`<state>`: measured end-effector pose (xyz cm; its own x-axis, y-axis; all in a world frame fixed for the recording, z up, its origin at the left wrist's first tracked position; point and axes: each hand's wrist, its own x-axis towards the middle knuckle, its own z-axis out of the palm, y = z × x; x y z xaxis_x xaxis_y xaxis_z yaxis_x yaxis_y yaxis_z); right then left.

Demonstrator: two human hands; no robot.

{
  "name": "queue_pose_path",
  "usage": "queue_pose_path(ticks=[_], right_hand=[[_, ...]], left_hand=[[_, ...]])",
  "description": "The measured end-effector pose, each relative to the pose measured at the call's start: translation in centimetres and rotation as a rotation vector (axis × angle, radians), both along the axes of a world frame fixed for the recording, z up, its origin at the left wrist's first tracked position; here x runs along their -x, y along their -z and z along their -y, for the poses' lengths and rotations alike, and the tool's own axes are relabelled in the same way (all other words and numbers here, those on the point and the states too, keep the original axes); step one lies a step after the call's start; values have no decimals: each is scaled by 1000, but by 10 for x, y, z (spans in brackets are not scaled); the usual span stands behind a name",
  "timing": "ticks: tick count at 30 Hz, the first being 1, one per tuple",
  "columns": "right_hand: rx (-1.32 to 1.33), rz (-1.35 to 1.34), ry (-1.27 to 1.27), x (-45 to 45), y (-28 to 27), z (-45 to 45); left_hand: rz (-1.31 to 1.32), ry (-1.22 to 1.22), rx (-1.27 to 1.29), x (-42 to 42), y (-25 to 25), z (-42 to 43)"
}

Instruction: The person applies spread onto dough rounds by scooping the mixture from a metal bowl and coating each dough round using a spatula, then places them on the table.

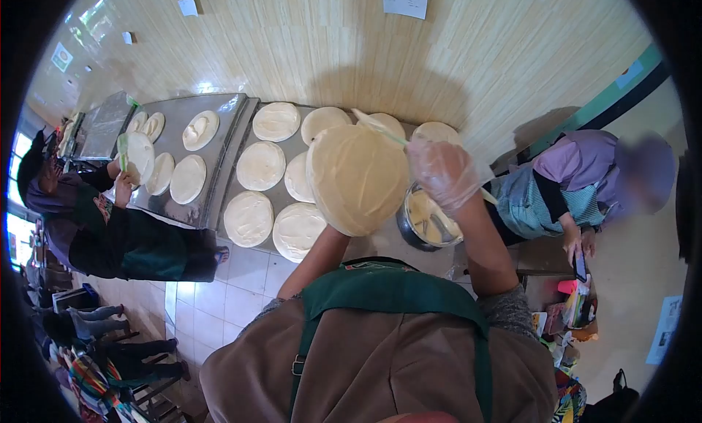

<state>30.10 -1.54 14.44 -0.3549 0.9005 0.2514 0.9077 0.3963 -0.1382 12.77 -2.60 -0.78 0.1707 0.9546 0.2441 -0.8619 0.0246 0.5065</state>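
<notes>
A pale cream-covered disc is held up in front of me, tilted so its spread face shows. My left forearm runs up behind it; my left hand is hidden beneath, supporting the disc. In a clear plastic glove, my right hand grips a spatula with a light green handle, its pale blade at the disc's upper right edge. Below that hand stands a metal bowl of cream with a utensil inside. Several similar cream-covered discs lie on the table beyond and to the left.
A metal-topped table stands along the wall. At left, a co-worker holds another disc and a spatula beside more discs. On the right, a person holds a phone. Bags and packets sit at lower right.
</notes>
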Motion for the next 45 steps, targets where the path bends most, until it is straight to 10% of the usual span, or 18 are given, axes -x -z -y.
queue_pose_path(ticks=[9,21,25,28,37,45], right_hand=[[79,-320,256,17,-82,0],[-96,-535,-226,69,-121,-18],[-184,363,-251,67,-92,-79],[-342,229,-136,70,-130,-80],[302,-233,16,10,-72,-52],[-175,-70,-100,25,37,4]], left_hand=[[38,32,-13,-8,8,0],[55,58,-25,0,14,0],[51,77,-26,2,16,2],[66,80,-23,-1,15,4],[64,58,-8,9,20,3],[54,81,0,3,27,-3]])
